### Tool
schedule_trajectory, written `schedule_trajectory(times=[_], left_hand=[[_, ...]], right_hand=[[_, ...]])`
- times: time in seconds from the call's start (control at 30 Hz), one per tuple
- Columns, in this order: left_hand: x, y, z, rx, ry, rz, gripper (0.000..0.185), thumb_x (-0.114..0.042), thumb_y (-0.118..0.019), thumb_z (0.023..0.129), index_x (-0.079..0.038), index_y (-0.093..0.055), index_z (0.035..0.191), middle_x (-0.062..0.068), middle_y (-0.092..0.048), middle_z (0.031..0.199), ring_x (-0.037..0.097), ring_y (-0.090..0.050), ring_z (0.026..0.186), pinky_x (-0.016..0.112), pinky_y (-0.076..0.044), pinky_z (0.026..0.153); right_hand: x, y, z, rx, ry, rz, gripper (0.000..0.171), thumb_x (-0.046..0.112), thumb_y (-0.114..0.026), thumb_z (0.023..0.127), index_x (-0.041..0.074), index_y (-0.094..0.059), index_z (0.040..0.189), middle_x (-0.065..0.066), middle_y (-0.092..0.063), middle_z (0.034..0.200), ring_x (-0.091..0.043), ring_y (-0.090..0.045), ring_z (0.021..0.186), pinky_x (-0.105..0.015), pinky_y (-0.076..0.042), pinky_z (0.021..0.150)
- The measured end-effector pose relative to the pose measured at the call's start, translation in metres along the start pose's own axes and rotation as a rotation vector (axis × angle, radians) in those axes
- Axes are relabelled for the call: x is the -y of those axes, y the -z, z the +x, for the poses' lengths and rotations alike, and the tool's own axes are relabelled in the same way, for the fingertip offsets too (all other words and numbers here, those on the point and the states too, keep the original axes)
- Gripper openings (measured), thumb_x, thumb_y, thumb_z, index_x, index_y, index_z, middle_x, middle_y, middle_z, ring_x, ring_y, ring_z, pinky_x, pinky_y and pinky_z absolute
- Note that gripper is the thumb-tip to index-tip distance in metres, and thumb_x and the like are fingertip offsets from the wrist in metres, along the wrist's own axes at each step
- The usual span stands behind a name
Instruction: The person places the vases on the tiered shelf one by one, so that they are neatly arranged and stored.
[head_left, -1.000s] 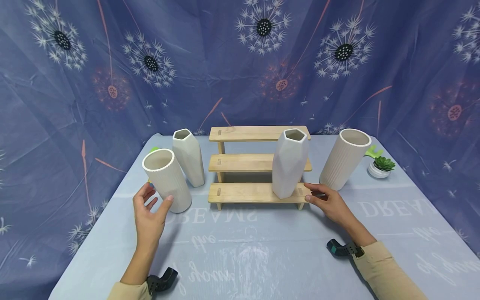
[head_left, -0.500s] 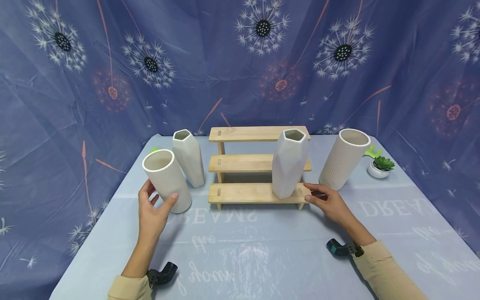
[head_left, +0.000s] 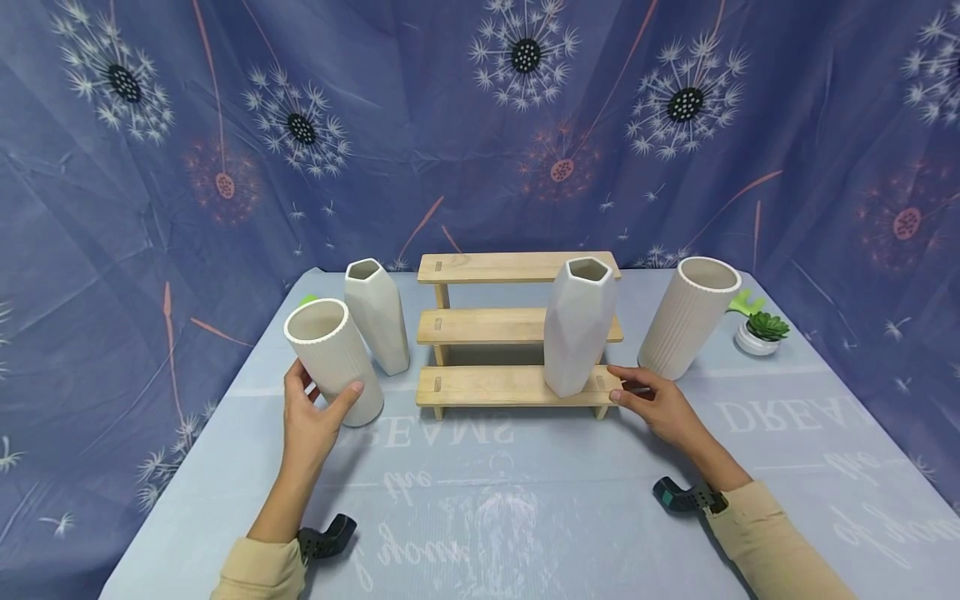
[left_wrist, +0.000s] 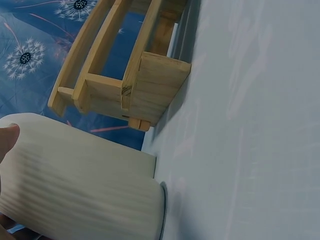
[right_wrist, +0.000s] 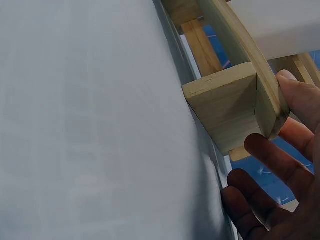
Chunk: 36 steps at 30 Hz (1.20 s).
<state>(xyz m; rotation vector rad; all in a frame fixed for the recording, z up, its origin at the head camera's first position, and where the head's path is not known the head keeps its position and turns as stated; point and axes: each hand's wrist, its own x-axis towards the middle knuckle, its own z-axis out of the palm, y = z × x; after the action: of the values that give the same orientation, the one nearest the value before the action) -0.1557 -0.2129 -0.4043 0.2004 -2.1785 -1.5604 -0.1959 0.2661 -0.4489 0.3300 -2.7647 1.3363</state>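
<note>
My left hand (head_left: pixel 309 427) holds a white ribbed cylindrical vase (head_left: pixel 341 360) low on its body. The thumb lies on its near right side; the other fingers go round its left side, partly hidden. In the left wrist view this vase (left_wrist: pixel 85 180) stands on the cloth. My right hand (head_left: pixel 663 408) grips the right end of the lowest board of a three-step wooden shelf (head_left: pixel 480 385). The right wrist view has the thumb on the board's top and a finger at its end. A white faceted vase (head_left: pixel 577 329) stands on that lowest step, towards the right.
Behind the left vase stands a second faceted vase (head_left: pixel 378 321). To the shelf's right is another ribbed vase (head_left: pixel 686 321), with a small potted succulent (head_left: pixel 761 333) and a green fork-shaped thing (head_left: pixel 746 303) beyond. A dandelion-print curtain (head_left: pixel 412 125) hangs behind the table.
My left hand has moved slightly right, and its fingers have closed round the ribbed vase. The right hand, shelf and vases have stayed in place.
</note>
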Motion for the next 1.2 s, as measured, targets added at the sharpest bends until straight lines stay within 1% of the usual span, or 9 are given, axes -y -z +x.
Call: schedule_trajectory(times=[0.2, 0.27, 0.43, 0.6, 0.77, 0.83, 1.03, 1.2], left_hand=[[0.003, -0.002, 0.003, -0.003, 0.001, 0.015, 0.086, -0.016, -0.078, 0.076, -0.006, -0.026, 0.144, 0.014, -0.039, 0.14, 0.026, -0.038, 0.126, 0.047, -0.03, 0.108], [0.004, -0.003, 0.004, -0.003, -0.004, 0.02, 0.086, -0.016, -0.078, 0.076, -0.006, -0.026, 0.144, 0.015, -0.04, 0.139, 0.026, -0.038, 0.125, 0.047, -0.031, 0.107], [0.008, -0.004, 0.006, -0.004, -0.021, 0.026, 0.086, -0.016, -0.077, 0.076, -0.006, -0.026, 0.144, 0.015, -0.04, 0.139, 0.029, -0.04, 0.125, 0.05, -0.03, 0.106], [0.009, -0.005, 0.008, -0.003, -0.019, 0.048, 0.087, -0.017, -0.078, 0.076, -0.005, -0.025, 0.144, 0.017, -0.04, 0.139, 0.032, -0.04, 0.124, 0.052, -0.029, 0.106], [0.006, -0.005, 0.009, 0.007, -0.002, 0.057, 0.087, -0.018, -0.078, 0.076, -0.005, -0.025, 0.144, 0.016, -0.042, 0.138, 0.03, -0.041, 0.123, 0.052, -0.029, 0.106], [0.005, -0.005, 0.009, 0.015, 0.008, 0.06, 0.088, -0.019, -0.078, 0.076, -0.006, -0.024, 0.144, 0.016, -0.042, 0.138, 0.03, -0.041, 0.124, 0.052, -0.028, 0.107], [0.005, -0.005, 0.01, 0.038, 0.031, 0.068, 0.09, -0.022, -0.077, 0.077, -0.005, -0.021, 0.144, 0.02, -0.04, 0.139, 0.032, -0.039, 0.127, 0.055, -0.027, 0.108], [0.005, -0.006, 0.011, 0.021, 0.021, 0.075, 0.088, -0.021, -0.078, 0.076, -0.003, -0.024, 0.143, 0.021, -0.043, 0.136, 0.032, -0.042, 0.123, 0.054, -0.03, 0.105]], right_hand=[[0.0, -0.001, 0.0, 0.002, 0.005, 0.007, 0.048, 0.033, -0.064, 0.089, 0.012, -0.056, 0.132, -0.014, -0.06, 0.125, -0.014, -0.058, 0.101, -0.021, -0.049, 0.078], [0.0, -0.001, -0.001, 0.0, 0.002, 0.01, 0.048, 0.033, -0.064, 0.089, 0.012, -0.056, 0.132, -0.014, -0.06, 0.124, -0.015, -0.058, 0.101, -0.021, -0.049, 0.078], [0.001, -0.001, -0.001, 0.007, -0.006, 0.015, 0.048, 0.031, -0.065, 0.089, 0.014, -0.055, 0.132, -0.014, -0.06, 0.126, -0.007, -0.057, 0.099, -0.021, -0.049, 0.079], [-0.001, -0.001, -0.001, 0.003, -0.002, 0.01, 0.049, 0.034, -0.065, 0.089, 0.014, -0.056, 0.132, -0.013, -0.06, 0.126, -0.008, -0.057, 0.1, -0.021, -0.049, 0.08], [-0.001, -0.001, 0.0, 0.004, -0.013, 0.006, 0.049, 0.036, -0.065, 0.088, 0.016, -0.056, 0.132, -0.011, -0.059, 0.127, 0.005, -0.053, 0.097, -0.02, -0.048, 0.081], [-0.001, -0.001, 0.0, 0.006, -0.014, 0.004, 0.049, 0.036, -0.065, 0.088, 0.017, -0.055, 0.133, -0.01, -0.059, 0.127, 0.008, -0.052, 0.096, -0.021, -0.048, 0.081], [0.0, -0.001, 0.001, 0.012, -0.019, 0.004, 0.05, 0.037, -0.064, 0.088, 0.017, -0.055, 0.133, -0.01, -0.059, 0.127, 0.007, -0.052, 0.096, -0.022, -0.049, 0.082], [-0.002, 0.0, 0.001, 0.013, -0.017, 0.001, 0.05, 0.037, -0.064, 0.089, 0.017, -0.055, 0.133, -0.01, -0.059, 0.127, 0.005, -0.053, 0.096, -0.023, -0.049, 0.082]])
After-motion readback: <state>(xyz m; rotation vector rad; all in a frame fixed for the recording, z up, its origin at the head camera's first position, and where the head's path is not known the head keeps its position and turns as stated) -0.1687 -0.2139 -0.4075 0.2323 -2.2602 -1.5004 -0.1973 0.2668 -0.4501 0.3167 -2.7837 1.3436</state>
